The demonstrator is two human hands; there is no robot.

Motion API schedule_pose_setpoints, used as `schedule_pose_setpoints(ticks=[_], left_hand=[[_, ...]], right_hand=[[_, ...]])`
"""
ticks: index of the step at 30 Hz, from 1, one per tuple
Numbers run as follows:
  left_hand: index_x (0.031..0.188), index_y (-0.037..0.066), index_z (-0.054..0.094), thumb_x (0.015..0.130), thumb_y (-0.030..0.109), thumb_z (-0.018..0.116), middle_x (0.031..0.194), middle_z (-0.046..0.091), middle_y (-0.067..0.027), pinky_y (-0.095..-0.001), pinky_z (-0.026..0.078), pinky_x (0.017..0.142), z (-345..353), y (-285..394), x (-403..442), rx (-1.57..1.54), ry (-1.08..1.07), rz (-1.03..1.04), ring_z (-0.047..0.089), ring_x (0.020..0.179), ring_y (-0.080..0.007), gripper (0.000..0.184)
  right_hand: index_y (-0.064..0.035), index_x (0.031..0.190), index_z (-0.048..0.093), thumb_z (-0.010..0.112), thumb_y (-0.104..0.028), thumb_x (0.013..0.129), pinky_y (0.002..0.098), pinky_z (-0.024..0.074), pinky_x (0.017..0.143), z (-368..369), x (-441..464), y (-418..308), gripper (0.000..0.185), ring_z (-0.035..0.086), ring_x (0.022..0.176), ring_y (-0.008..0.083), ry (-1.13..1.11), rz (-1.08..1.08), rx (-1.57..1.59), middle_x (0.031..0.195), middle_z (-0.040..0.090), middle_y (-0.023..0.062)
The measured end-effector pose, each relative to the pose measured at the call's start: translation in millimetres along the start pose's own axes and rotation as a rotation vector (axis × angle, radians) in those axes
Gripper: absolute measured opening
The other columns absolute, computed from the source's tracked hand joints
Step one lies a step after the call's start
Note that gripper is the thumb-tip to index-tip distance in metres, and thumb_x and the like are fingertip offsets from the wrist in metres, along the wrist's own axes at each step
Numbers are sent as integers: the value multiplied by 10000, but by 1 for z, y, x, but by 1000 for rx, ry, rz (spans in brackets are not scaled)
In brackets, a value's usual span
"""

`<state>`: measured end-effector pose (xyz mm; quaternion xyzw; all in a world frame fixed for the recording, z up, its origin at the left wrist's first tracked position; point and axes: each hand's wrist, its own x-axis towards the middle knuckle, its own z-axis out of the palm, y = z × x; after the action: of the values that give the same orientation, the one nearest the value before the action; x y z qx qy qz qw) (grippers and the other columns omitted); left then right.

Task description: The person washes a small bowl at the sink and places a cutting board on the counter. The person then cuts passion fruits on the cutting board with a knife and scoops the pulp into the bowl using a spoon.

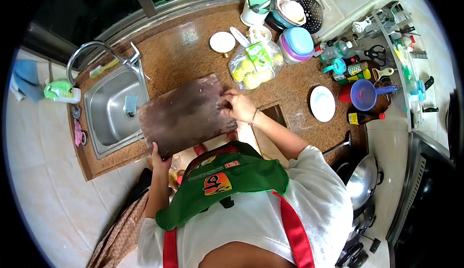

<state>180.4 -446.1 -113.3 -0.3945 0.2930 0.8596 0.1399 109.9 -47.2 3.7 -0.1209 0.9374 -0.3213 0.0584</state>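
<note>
A dark brown wooden cutting board [186, 115] is tilted in front of me, between the sink and the counter. My left hand [160, 159] grips its lower left corner, thumb on the face and the other fingers mostly hidden. On the opposite end, my right hand [239, 108] holds the right edge with bent fingers. Just beyond that hand lies a clear plastic bag of yellow-green fruit [251, 72] with a green label. The steel sink [104, 108] is left of the board and has a light blue item [131, 104] near its drain.
A curved faucet [92, 45] rises behind the sink. White dishes [322, 103] [222, 42], stacked lidded containers [297, 43] and a utensil holder [252, 14] stand on the counter. Bottles and a blue-purple ladle [363, 95] crowd the right corner, with a wok [362, 181] below.
</note>
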Motion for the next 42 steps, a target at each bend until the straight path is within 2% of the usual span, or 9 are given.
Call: schedule_pose_setpoints(ticks=[4,7,9,13,16,19,23,29,42], left_hand=[[1350,105,428,784,438,726,1338,476,-85,-501,346,1049,5,-3,-4,1,253,25,431,1220,-334,720],[1340,113,449,809,458,691,1325,498,-79,-488,348,1044,12,0,-9,34,284,27,442,1216,-323,679],[1342,121,456,798,493,686,1347,486,-80,-478,351,1041,8,6,-7,47,311,5,447,1218,-309,698],[1282,107,498,747,423,746,1233,553,-113,-500,455,896,32,12,-24,46,273,21,467,1192,-299,669],[1205,22,473,740,221,798,1166,507,-146,-423,428,901,79,16,-30,368,712,789,483,1081,-241,601],[1180,14,468,783,221,769,1146,493,-117,-354,386,942,128,6,-19,756,761,1195,484,1034,-214,539],[1030,81,578,829,136,719,1021,574,-23,-281,412,874,222,-28,-1,843,251,1117,513,958,-137,252],[919,76,614,852,47,672,871,619,3,-217,461,731,345,-98,23,964,-256,913,563,793,-80,93],[894,33,584,859,26,645,795,588,20,-203,438,668,373,-129,19,1156,-368,721,533,739,-51,71]], right_hand=[[13,922,684,735,-183,749,399,525,730,-51,30,35,266,641,812,361,229,-56,93,900,643,211],[-45,901,714,705,-97,786,305,518,630,-87,55,71,127,632,669,191,245,4,112,849,683,126],[-43,821,712,703,-119,767,357,531,702,-109,71,89,93,662,742,291,326,74,174,844,675,158],[-67,808,713,657,-66,756,349,535,670,-150,99,126,76,670,686,269,425,125,193,786,680,146],[-59,809,711,618,-51,743,355,540,673,-169,118,149,114,681,706,277,504,104,142,784,681,154],[-53,803,712,604,-43,728,362,538,670,-181,134,168,132,676,699,290,519,100,134,773,677,167],[-45,797,713,619,-86,739,362,534,655,-186,162,201,118,669,666,293,600,109,103,726,667,173],[79,860,611,570,-143,905,272,527,475,-183,222,249,231,637,518,178,525,601,692,713,658,139],[174,981,486,468,-74,920,377,605,649,-193,251,254,256,682,756,346,413,741,1289,902,642,290]])
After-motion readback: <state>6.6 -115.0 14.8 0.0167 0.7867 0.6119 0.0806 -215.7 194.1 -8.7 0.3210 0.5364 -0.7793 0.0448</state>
